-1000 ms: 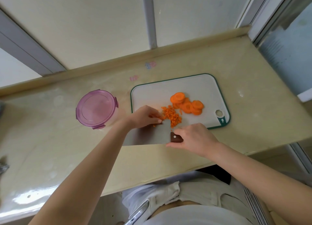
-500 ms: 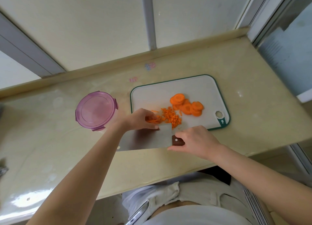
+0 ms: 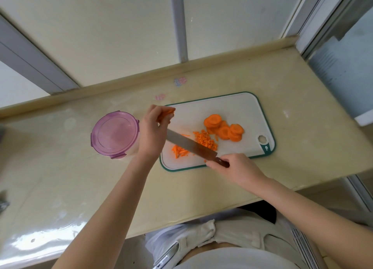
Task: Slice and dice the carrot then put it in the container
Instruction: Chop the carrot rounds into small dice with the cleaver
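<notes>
A white cutting board with a green rim lies on the counter. On it are a stack of round carrot slices, a pile of diced carrot and a few thin carrot strips. My left hand is raised over the board's left edge and pinches some carrot slices. My right hand grips the brown handle of a cleaver, whose blade lies tilted across the board. A round container with a purple lid stands just left of the board, lid on.
The beige counter ends at a front edge close to my body and at a raised back ledge under the window. Small stickers sit behind the board. A dark object shows at the far left edge.
My left hand has lifted from the blade side and moved up and left, now pinching carrot slices. The cleaver has turned from flat-facing to edge-on and shifted up over the board, uncovering carrot strips.
</notes>
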`<act>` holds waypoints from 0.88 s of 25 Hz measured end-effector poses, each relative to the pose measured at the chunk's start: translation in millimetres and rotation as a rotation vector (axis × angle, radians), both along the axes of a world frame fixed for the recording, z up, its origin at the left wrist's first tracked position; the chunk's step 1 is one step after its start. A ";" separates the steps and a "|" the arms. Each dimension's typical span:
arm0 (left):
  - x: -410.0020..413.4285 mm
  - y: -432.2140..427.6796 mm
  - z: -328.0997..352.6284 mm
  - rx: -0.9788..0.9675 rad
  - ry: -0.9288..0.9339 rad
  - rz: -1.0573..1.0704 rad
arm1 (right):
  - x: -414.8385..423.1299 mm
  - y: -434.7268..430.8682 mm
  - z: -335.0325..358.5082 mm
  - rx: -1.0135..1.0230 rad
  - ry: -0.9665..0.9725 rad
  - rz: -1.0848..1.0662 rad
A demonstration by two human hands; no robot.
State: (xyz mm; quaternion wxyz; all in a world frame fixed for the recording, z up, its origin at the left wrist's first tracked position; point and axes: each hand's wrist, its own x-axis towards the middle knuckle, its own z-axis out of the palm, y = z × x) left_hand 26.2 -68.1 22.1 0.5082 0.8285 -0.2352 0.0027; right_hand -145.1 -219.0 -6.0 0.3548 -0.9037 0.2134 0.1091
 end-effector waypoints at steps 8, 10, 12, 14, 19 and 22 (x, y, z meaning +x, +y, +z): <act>-10.5 9.0 -57.2 0.200 0.072 -0.016 | 15.9 3.0 -2.6 0.503 -0.012 -0.363; -7.0 1.5 -66.0 0.292 0.086 -0.075 | 18.3 4.3 -1.8 0.517 -0.018 -0.380; -1.9 -7.8 -71.5 0.366 0.119 -0.123 | 19.8 6.1 -1.5 0.538 -0.026 -0.401; 2.1 -16.1 -77.4 0.445 0.138 -0.172 | 20.3 7.7 -0.8 0.553 -0.026 -0.412; -4.4 -12.9 -89.2 0.596 0.023 -0.320 | 20.4 8.3 -0.7 0.565 -0.031 -0.428; -13.7 -2.9 -91.9 0.704 -0.080 -0.419 | 21.0 8.8 -2.2 0.572 -0.029 -0.439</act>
